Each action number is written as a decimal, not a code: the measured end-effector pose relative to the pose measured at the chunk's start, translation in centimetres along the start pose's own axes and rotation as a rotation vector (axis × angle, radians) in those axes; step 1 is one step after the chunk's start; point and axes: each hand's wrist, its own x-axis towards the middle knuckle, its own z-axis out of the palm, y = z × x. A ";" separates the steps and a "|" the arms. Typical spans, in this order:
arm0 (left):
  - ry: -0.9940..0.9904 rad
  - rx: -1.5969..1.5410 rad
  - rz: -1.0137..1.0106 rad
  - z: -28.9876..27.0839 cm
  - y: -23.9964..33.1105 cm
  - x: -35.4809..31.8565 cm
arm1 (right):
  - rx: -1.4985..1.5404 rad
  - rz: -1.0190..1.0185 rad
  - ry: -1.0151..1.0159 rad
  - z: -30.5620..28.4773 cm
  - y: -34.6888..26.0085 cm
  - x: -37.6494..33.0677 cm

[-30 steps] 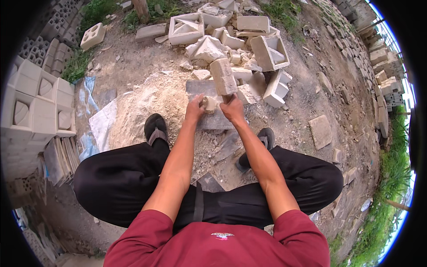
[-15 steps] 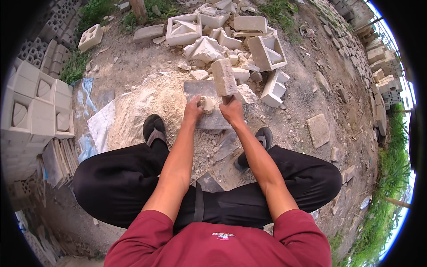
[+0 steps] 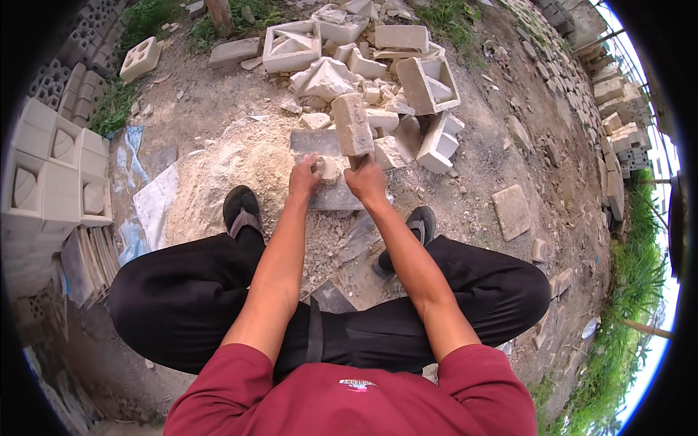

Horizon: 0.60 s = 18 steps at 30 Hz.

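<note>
My right hand (image 3: 366, 179) grips the lower end of a long pale block piece (image 3: 352, 125), held up on end above a flat grey slab (image 3: 329, 168) on the ground. My left hand (image 3: 305, 175) holds a small pale stone chunk (image 3: 328, 170) down on that slab, just left of the raised piece. I squat with both dark shoes on the dirt either side of the slab.
A heap of broken hollow concrete blocks (image 3: 363, 51) lies just beyond the slab. Stacked patterned blocks (image 3: 51, 171) stand at the left, with a plastic sheet (image 3: 149, 203) beside pale sand. A flat square tile (image 3: 512, 211) lies at the right.
The view has shifted slightly. The raised block piece in my right hand has moved a little; my left hand stays on the small chunk.
</note>
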 end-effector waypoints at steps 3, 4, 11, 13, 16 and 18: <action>-0.012 0.013 0.006 -0.2 1.0 0.2 | -0.249 0.035 -0.135 1.7 2.6 -1.7; -0.024 0.022 -0.005 -0.4 1.3 0.2 | -0.342 0.038 -0.205 2.0 3.0 -2.1; 0.021 0.059 0.001 -0.7 0.4 -0.4 | -0.198 0.027 -0.197 0.5 0.9 -0.2; 0.096 0.043 0.073 -0.3 0.0 0.0 | -0.145 0.062 -0.126 0.9 0.4 -0.8; -0.030 0.043 -0.005 0.1 1.2 0.2 | -0.229 0.036 -0.186 2.5 3.8 -2.4; 0.022 0.046 0.015 0.0 0.8 0.3 | -0.259 0.060 -0.219 2.5 4.0 -2.2</action>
